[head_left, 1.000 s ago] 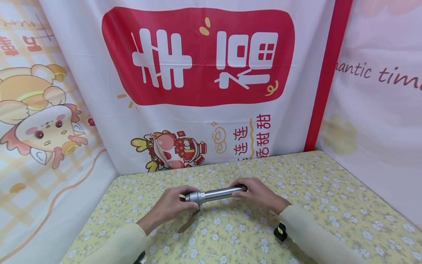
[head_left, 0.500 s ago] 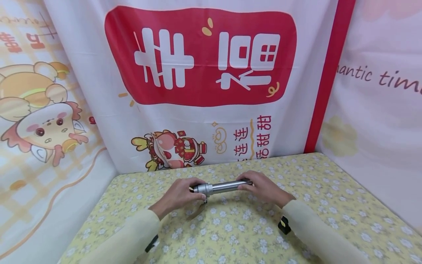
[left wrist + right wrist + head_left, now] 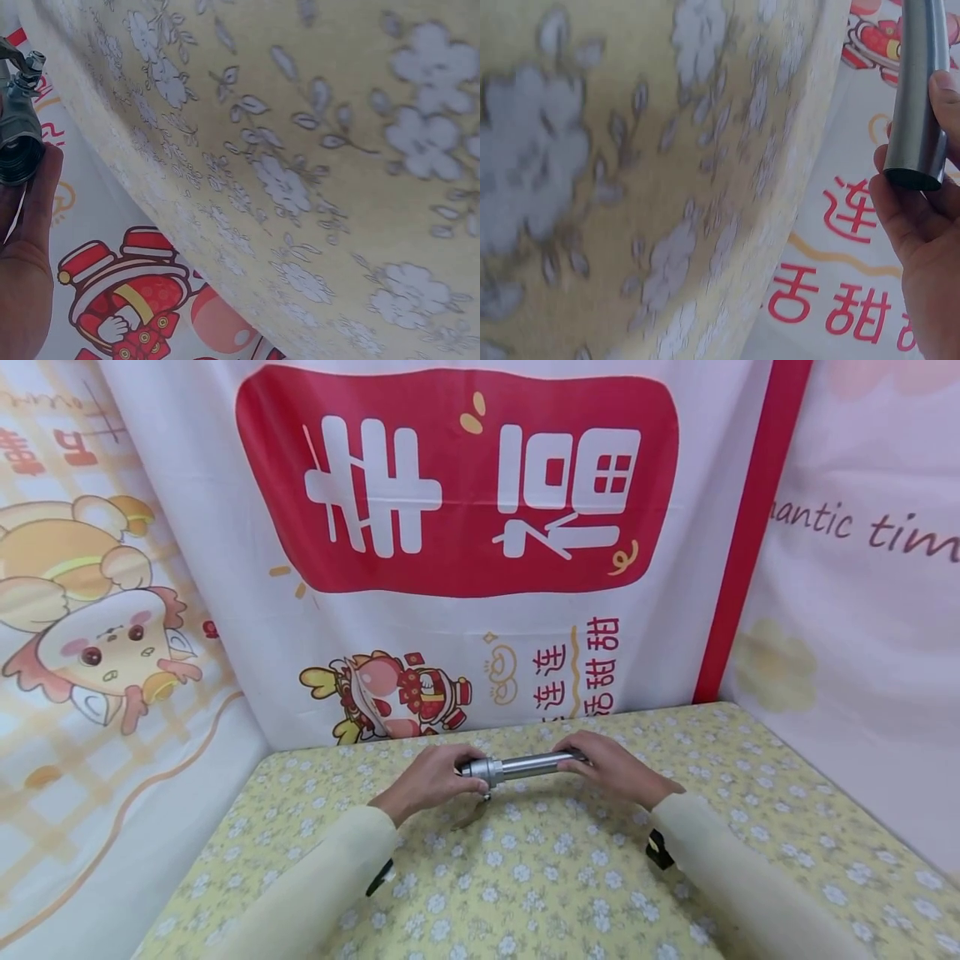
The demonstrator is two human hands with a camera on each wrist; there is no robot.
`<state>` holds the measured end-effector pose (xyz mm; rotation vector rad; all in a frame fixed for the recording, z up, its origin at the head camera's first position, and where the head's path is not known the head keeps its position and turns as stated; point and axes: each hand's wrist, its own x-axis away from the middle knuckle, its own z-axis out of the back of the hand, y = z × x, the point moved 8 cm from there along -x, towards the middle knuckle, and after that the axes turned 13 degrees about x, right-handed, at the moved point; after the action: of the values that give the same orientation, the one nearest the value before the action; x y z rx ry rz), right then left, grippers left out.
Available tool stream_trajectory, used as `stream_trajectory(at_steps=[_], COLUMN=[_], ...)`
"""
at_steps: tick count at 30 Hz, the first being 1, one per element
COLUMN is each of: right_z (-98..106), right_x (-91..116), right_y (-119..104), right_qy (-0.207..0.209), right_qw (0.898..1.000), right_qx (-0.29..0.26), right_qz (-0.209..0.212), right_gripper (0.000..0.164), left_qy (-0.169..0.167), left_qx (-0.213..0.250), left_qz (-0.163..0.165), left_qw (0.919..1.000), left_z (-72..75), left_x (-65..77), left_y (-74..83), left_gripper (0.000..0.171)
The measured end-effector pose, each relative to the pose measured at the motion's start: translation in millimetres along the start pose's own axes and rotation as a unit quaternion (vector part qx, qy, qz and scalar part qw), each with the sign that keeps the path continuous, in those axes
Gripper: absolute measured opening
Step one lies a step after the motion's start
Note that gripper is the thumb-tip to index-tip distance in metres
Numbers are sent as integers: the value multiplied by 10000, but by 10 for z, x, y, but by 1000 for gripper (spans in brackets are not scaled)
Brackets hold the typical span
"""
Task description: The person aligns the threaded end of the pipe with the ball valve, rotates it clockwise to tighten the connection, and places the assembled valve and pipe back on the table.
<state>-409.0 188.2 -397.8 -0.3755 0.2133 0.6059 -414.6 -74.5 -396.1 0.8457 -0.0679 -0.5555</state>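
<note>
A silver metal pipe (image 3: pixel 528 766) with a valve fitting (image 3: pixel 480 771) on its left end is held level, just above the flowered tablecloth (image 3: pixel 540 877). My left hand (image 3: pixel 438 777) grips the valve fitting end (image 3: pixel 16 139); a brown lever handle (image 3: pixel 471 816) hangs below it. My right hand (image 3: pixel 607 766) grips the open right end of the pipe (image 3: pixel 919 112). Both forearms wear pale yellow sleeves.
The table is covered with a yellow cloth and walled at the back and sides by printed banners (image 3: pixel 457 485). Black wrist-camera straps (image 3: pixel 660 850) show under both sleeves. The table's far edge (image 3: pixel 480 735) lies just behind the hands.
Both hands have carried the pipe away from me, toward the back banner and slightly to the right. The grips look unchanged.
</note>
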Motion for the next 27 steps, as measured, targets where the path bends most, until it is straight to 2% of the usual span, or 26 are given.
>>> stream_trajectory(at_steps=[5,13,21,27], right_z=[2,34,24,-46], right_x=[-23,-25,-42,-69], right_y=[102,314,401,474], right_qy=[21,-126,-149,-259], right_qw=[9998,9998,9990,9976], right_qx=[88,148,407,637], right_qz=[156,-77,122,87], right_gripper=[27,26,20,21], left_qy=[-124,-157,-248,-318], left_qx=[125,105,-46,43], left_qz=[92,21,38,246], left_qw=[9998,9998,9997,9992], left_z=[-70,-160,-249,-289], left_x=[-136,-343,-483,-542], left_y=[-22,61,42,-19], left_gripper=[39,34,38,36])
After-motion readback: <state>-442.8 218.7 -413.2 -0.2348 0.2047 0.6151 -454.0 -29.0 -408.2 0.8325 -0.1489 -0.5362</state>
